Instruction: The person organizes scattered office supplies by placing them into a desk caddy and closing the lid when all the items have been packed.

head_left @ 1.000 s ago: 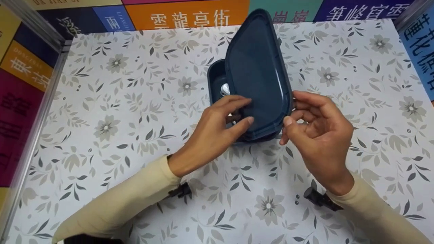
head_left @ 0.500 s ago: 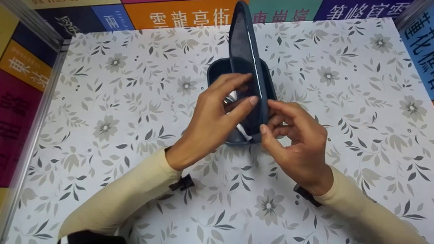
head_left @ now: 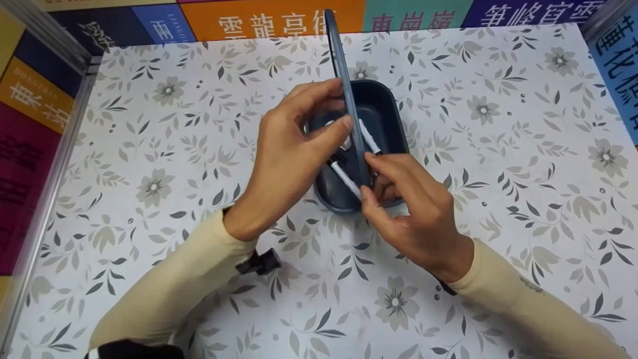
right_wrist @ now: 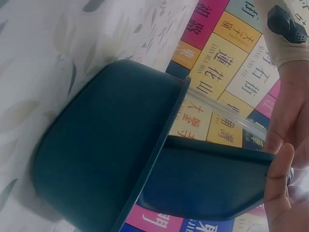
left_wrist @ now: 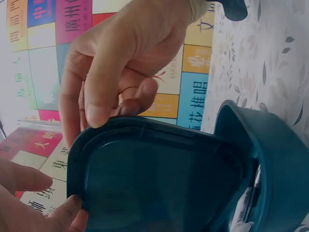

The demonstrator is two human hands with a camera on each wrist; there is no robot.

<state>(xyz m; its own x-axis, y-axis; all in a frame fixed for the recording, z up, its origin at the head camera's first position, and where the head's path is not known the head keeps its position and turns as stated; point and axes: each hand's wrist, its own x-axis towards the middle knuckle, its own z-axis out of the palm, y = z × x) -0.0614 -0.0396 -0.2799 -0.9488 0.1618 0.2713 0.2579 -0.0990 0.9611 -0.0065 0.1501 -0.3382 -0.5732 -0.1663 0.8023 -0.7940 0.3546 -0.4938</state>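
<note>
A dark blue plastic lid [head_left: 351,114] stands on edge above a matching open box [head_left: 391,109], seen nearly edge-on from the head. My left hand [head_left: 289,137] holds the lid's side, thumb and fingertips at its rim. At the near end, my right hand [head_left: 416,214] pinches the lid's corner [left_wrist: 104,137], its thumb on the rim in the left wrist view. Inside the box lie a slim white stick [head_left: 345,178] and another white stick [head_left: 369,137] with a dark end, both pen-like. A small white object beside them is partly hidden by my left hand and the lid.
A white cloth [head_left: 199,149] with grey leaves and flowers covers the table. Colourful panels [head_left: 279,20] with large characters stand along the back and sides. Black wrist devices, one of them the left wrist camera [head_left: 261,262], hang below the sleeves.
The lid has swung from showing its broad face to nearly edge-on and moved left, uncovering the box's right side. Both hands have shifted left with it.
</note>
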